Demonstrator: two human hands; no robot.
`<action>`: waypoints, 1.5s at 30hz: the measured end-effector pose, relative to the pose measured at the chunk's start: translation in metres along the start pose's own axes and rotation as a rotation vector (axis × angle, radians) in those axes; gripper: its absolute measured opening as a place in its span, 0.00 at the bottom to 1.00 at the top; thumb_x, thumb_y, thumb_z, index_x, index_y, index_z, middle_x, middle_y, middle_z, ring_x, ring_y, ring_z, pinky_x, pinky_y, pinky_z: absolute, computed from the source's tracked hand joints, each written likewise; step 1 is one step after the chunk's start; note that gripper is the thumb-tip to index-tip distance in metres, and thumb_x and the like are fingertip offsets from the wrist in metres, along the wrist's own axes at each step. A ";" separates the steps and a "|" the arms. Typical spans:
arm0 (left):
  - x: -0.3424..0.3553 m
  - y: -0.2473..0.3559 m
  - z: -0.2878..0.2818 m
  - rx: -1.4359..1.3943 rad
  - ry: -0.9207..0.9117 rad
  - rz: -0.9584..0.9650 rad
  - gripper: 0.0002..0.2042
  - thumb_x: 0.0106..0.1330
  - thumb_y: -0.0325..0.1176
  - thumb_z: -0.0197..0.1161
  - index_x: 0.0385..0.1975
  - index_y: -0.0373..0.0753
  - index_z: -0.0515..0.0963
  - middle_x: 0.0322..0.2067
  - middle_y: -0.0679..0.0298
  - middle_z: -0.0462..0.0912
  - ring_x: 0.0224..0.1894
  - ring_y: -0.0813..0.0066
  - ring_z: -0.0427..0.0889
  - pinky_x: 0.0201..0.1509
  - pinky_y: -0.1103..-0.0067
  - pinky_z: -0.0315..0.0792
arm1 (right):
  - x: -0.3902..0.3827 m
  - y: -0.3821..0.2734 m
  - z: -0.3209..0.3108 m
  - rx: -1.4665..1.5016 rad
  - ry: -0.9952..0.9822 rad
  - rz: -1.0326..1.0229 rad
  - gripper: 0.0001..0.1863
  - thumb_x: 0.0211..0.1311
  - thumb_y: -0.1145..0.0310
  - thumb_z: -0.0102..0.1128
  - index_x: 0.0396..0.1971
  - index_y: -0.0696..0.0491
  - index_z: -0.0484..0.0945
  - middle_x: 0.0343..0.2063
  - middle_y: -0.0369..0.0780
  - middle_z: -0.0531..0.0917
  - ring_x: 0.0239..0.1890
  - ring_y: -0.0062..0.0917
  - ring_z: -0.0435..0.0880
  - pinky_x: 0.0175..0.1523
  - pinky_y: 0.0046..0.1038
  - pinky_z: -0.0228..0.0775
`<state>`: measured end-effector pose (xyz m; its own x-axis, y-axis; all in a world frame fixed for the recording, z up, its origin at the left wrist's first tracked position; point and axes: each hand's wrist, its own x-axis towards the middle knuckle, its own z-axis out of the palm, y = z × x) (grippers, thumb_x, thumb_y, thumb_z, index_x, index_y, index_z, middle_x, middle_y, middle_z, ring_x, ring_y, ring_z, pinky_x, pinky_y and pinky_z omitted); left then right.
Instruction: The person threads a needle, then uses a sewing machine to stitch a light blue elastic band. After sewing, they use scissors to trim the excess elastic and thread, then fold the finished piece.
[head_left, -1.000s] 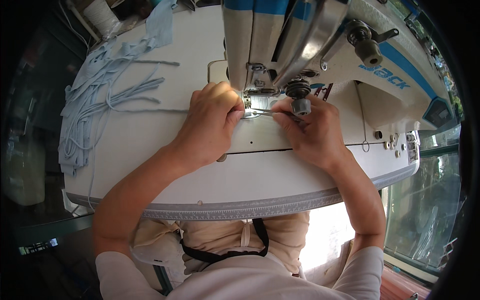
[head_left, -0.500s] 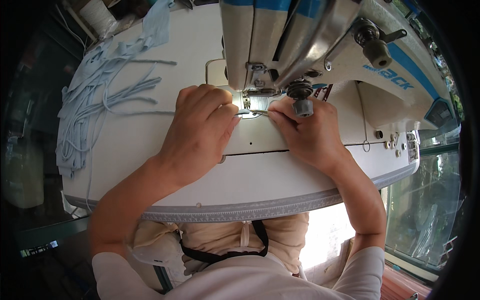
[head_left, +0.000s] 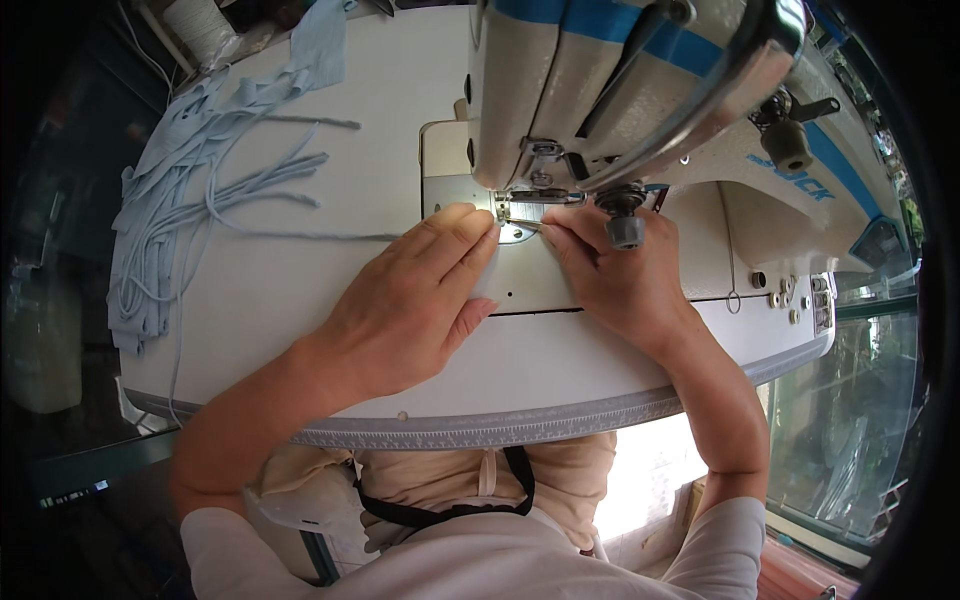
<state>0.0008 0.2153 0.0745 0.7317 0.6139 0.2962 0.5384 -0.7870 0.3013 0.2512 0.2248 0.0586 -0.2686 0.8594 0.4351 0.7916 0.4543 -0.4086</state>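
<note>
My left hand (head_left: 410, 290) lies flat left of the presser foot (head_left: 502, 207), fingers stretched forward and thumb apart. A light-blue fabric cord (head_left: 350, 236) runs from the left in under its fingers, where its end is hidden. Pinched in my right hand (head_left: 615, 260) is a thin, pointed metal tool (head_left: 527, 225), its tip close to the presser foot. Whether it is an awl or tweezers I cannot tell. The lamp-lit needle area belongs to a white and blue sewing machine (head_left: 625, 100), whose head partly covers my right fingers.
Light-blue strips and cords (head_left: 170, 230) lie heaped on the left of the white table (head_left: 560, 365). A measuring tape (head_left: 480, 430) lines its front edge. Several small bobbins (head_left: 785, 292) sit at the right. A white thread cone (head_left: 200, 28) stands at the back left.
My left hand has gone from a raised pinch on the cord to lying flat, thumb apart. The right hand keeps its pinch on the metal tool. The view has shifted slightly.
</note>
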 end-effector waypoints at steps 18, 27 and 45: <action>0.002 -0.005 0.000 0.023 -0.021 -0.025 0.30 0.74 0.39 0.62 0.70 0.26 0.66 0.69 0.47 0.66 0.72 0.47 0.68 0.75 0.63 0.65 | 0.000 0.000 -0.001 -0.103 0.056 -0.060 0.05 0.60 0.70 0.74 0.36 0.51 0.89 0.23 0.41 0.87 0.22 0.36 0.85 0.28 0.32 0.75; 0.004 -0.009 -0.003 0.020 -0.046 -0.021 0.31 0.72 0.39 0.65 0.70 0.28 0.67 0.69 0.49 0.67 0.73 0.48 0.67 0.75 0.63 0.66 | 0.000 0.000 -0.002 -0.122 0.051 -0.059 0.05 0.60 0.70 0.74 0.35 0.51 0.89 0.22 0.41 0.87 0.22 0.36 0.86 0.28 0.32 0.75; 0.002 -0.013 -0.004 -0.008 -0.023 0.003 0.30 0.70 0.37 0.67 0.68 0.28 0.70 0.69 0.51 0.69 0.73 0.50 0.68 0.75 0.64 0.66 | -0.005 0.001 -0.013 0.003 0.047 -0.028 0.06 0.60 0.72 0.73 0.37 0.51 0.87 0.26 0.41 0.85 0.26 0.34 0.85 0.32 0.32 0.75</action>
<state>-0.0061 0.2275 0.0745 0.7430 0.6096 0.2763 0.5325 -0.7885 0.3077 0.2609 0.2178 0.0666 -0.2641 0.8345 0.4836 0.7828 0.4784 -0.3980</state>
